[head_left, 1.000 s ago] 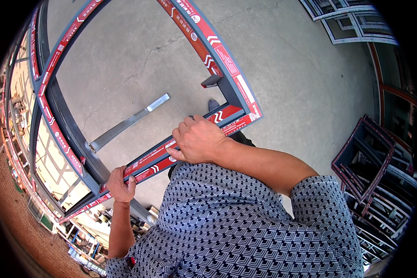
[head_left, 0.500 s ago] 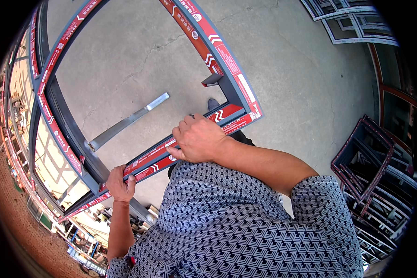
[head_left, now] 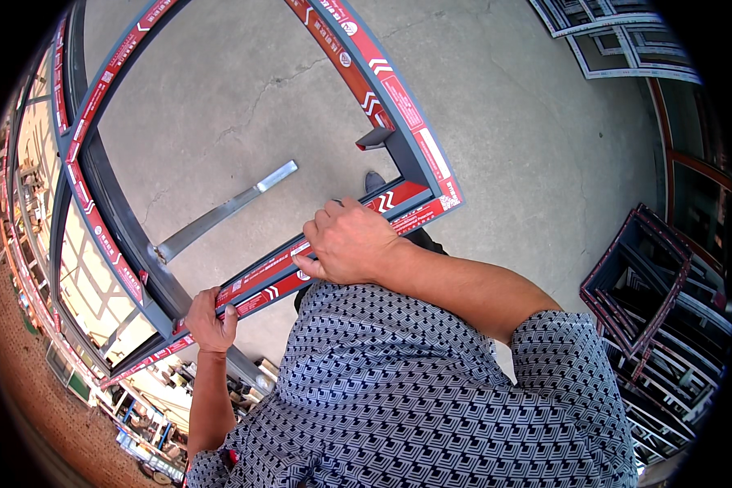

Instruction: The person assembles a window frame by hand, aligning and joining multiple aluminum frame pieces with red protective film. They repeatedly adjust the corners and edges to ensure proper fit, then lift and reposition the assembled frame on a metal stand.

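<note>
A large grey window frame (head_left: pixel 404 102) covered with red-and-white protective film stretches out in front of me. My left hand (head_left: pixel 210 321) is wrapped over its near rail close to the left corner, thumb on the near side. Further right along the same rail, my right hand (head_left: pixel 348 242) grips from above with its fingers curled over the far edge. Inside the frame's right side, a short dark piece of profile (head_left: pixel 374 138) juts into the opening. The undersides of both hands' fingers are partly hidden by the rail.
Through the opening shows a silver metal bar (head_left: pixel 228 210) above the concrete floor (head_left: pixel 512 146). More filmed framework (head_left: pixel 60 73) stands at the left. Several frames (head_left: pixel 638 276) are stacked at the right, and white-edged ones (head_left: pixel 626 45) lie at the far right. My shoe (head_left: pixel 373 180) is beyond the rail.
</note>
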### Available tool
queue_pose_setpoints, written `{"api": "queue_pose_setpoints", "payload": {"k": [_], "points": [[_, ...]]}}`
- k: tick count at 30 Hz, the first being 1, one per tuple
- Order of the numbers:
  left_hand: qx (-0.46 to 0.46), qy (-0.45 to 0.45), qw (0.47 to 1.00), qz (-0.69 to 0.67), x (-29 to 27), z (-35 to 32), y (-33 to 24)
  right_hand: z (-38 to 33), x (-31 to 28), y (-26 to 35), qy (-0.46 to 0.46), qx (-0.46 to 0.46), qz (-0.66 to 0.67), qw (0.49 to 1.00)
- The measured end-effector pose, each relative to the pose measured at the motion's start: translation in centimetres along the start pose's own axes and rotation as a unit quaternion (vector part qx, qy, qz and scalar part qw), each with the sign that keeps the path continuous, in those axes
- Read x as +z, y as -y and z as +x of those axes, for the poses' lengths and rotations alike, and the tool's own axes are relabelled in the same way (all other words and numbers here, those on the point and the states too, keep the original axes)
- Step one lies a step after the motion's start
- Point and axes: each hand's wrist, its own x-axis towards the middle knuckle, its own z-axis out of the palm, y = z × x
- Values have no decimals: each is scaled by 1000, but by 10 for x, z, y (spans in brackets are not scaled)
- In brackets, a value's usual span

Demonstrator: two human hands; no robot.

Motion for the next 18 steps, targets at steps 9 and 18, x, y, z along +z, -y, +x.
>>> {"api": "queue_pose_setpoints", "payload": {"k": [9,18], "points": [[1,3,1000,2,0,-1,1,1,-2,0,19,2,5,1000],[1,4,1000,11,1,-2,2,0,5,0,-18,-2,-5,1000]]}}
